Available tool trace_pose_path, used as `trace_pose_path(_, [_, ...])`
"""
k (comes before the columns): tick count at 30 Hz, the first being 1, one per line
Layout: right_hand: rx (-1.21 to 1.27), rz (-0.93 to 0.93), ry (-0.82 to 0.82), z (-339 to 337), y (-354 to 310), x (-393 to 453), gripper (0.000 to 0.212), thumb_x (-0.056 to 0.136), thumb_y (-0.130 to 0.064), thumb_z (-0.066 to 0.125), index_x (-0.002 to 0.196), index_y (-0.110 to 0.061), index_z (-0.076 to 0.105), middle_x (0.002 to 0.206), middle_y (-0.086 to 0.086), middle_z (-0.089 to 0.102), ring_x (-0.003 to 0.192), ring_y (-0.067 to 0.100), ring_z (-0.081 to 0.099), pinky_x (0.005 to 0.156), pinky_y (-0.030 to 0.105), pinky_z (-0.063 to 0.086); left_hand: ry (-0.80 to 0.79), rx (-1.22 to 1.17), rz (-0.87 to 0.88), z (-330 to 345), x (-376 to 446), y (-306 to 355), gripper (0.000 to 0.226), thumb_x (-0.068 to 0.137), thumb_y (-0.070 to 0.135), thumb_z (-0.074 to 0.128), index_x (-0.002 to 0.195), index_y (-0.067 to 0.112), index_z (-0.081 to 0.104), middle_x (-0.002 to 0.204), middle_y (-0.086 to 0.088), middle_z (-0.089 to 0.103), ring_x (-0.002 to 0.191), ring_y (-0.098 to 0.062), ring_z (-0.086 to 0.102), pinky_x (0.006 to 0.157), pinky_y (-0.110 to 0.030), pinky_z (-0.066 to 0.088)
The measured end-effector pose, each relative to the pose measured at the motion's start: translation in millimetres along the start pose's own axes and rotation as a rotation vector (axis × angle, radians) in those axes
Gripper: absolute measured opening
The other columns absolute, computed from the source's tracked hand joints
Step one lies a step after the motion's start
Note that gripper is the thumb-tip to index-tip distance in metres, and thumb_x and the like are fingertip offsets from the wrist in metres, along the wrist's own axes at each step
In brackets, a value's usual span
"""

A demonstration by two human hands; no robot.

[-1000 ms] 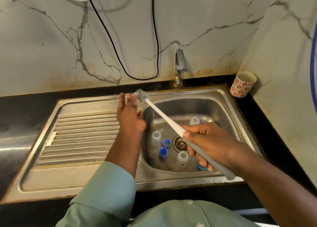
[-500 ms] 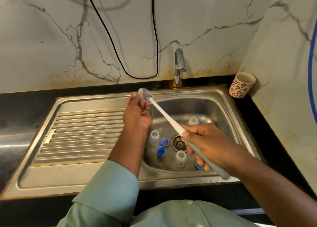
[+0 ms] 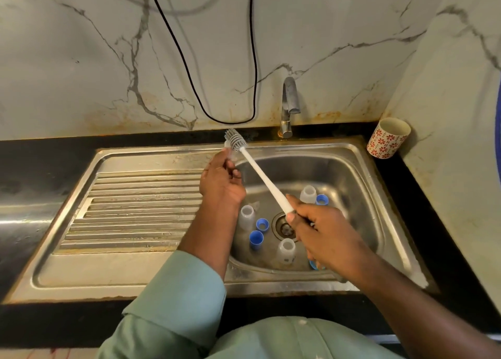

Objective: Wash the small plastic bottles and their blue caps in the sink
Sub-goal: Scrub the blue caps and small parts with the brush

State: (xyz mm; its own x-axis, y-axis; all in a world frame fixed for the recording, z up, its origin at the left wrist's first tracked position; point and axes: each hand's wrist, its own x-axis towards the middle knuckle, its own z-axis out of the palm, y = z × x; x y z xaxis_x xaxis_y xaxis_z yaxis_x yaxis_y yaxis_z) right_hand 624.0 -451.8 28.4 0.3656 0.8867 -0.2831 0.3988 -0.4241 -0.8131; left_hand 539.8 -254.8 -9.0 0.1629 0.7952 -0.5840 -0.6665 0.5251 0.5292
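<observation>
**Small plastic bottle meets the brush above a steel sink**

A small plastic bottle (image 3: 230,152), clear and partly hidden by fingers, sits in the grip of the left hand (image 3: 221,181) at the centre of the frame, over the sink's (image 3: 360,169) left rim. The right hand (image 3: 324,236), lower right of centre, curls around the handle of a white bottle brush (image 3: 260,173), whose grey bristled head lies just beside the held bottle's top; whether it is touching cannot be told. Down in the basin, three more bottles stand around the drain (image 3: 284,227): one to its left (image 3: 246,217), one below it (image 3: 286,251), one to the upper right (image 3: 308,194). Blue caps (image 3: 256,240) lie among them. A tap (image 3: 288,106) rises behind the basin, and a flower-patterned cup (image 3: 388,137) stands on the dark counter at the right edge.
</observation>
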Motion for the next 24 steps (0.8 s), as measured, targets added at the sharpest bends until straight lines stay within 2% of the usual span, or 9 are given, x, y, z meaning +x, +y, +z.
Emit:
trace_pose_path(2, [-0.084,-0.053,-0.025,1,6,-2,0.020,0.100,-0.027,0.049,0.099,-0.026,0.069,0.081,-0.031,0.066,0.045,0.001,0.049,0.047,0.016,0.039,0.040,-0.045,0.031,0,4,7,0.010,0.086,0.005,0.071,0.094,0.009,0.066,0.062,0.002,0.062,0.042,-0.002,0.053,0.036,-0.013,0.037])
trace_pose_path(4, [-0.116,-0.070,-0.035,2,11,-2,0.020,0.100,-0.026,0.049,0.094,-0.025,0.069,0.101,-0.027,0.068,0.046,0.000,0.052,0.046,0.013,0.036,0.050,-0.014,0.065,-1,3,6,0.016,0.085,0.005,0.071,0.101,0.008,0.068,0.064,0.001,0.063,0.043,-0.002,0.051,0.037,-0.014,0.036])
trace_pose_path(8, [-0.086,-0.059,0.018,2,8,6,0.028,0.101,-0.026,0.049,0.125,-0.029,0.063,0.067,-0.038,0.059,0.045,-0.002,0.051,0.044,0.013,0.038,0.044,-0.011,0.077,0,0,-1,0.020,0.084,0.004,0.073,0.104,0.003,0.069,0.068,-0.002,0.067,0.047,-0.003,0.055,0.039,-0.015,0.040])
trace_pose_path(12, [-0.132,-0.104,-0.028,3,7,0,0.019,0.101,-0.024,0.051,0.100,-0.031,0.069,0.074,-0.041,0.060,0.049,-0.004,0.053,0.047,0.015,0.038,0.119,0.028,0.159,0,7,9,0.033,0.084,0.006,0.075,0.116,0.004,0.067,0.078,-0.005,0.072,0.050,-0.004,0.057,0.041,-0.018,0.040])
trace_pose_path(14, [-0.100,-0.061,0.011,4,6,10,0.022,0.101,-0.025,0.049,0.111,-0.028,0.068,0.064,-0.042,0.056,0.046,-0.006,0.052,0.044,0.012,0.037,0.101,0.109,0.171,-1,-1,-1,0.025,0.084,0.009,0.076,0.107,0.008,0.067,0.085,-0.007,0.073,0.053,-0.006,0.058,0.044,-0.020,0.041])
trace_pose_path(17, [-0.137,-0.079,-0.023,2,7,9,0.026,0.101,-0.026,0.049,0.121,-0.024,0.065,0.059,-0.044,0.052,0.045,-0.004,0.050,0.045,0.013,0.038,0.123,0.121,0.211,-8,-4,-4,0.016,0.088,0.009,0.071,0.103,0.014,0.070,0.099,-0.007,0.076,0.074,-0.011,0.067,0.069,-0.028,0.055])
trace_pose_path(19, [-0.127,-0.086,-0.055,2,7,2,0.026,0.101,-0.026,0.048,0.121,-0.027,0.065,0.060,-0.045,0.052,0.047,-0.004,0.051,0.047,0.012,0.038,0.128,0.160,0.277,-11,-4,-5,0.017,0.090,0.008,0.069,0.104,0.017,0.073,0.104,-0.007,0.075,0.081,-0.011,0.068,0.083,-0.032,0.055])
trace_pose_path(22, [-0.075,-0.003,-0.020,4,5,7,0.023,0.101,-0.029,0.048,0.113,-0.026,0.068,0.058,-0.038,0.056,0.044,-0.004,0.052,0.044,0.011,0.036,0.100,0.295,0.427,-11,-4,-14,0.018,0.090,0.005,0.068,0.103,0.016,0.074,0.104,-0.007,0.075,0.084,-0.011,0.066,0.088,-0.034,0.055])
trace_pose_path(24, [-0.012,0.024,-0.056,1,3,5,0.022,0.100,-0.028,0.050,0.110,-0.023,0.068,0.054,-0.021,0.058,0.039,0.002,0.047,0.042,0.016,0.036,0.118,0.388,0.578,-15,0,-6,0.020,0.092,0.004,0.065,0.106,0.016,0.074,0.105,-0.005,0.075,0.093,-0.011,0.067,0.091,-0.032,0.055])
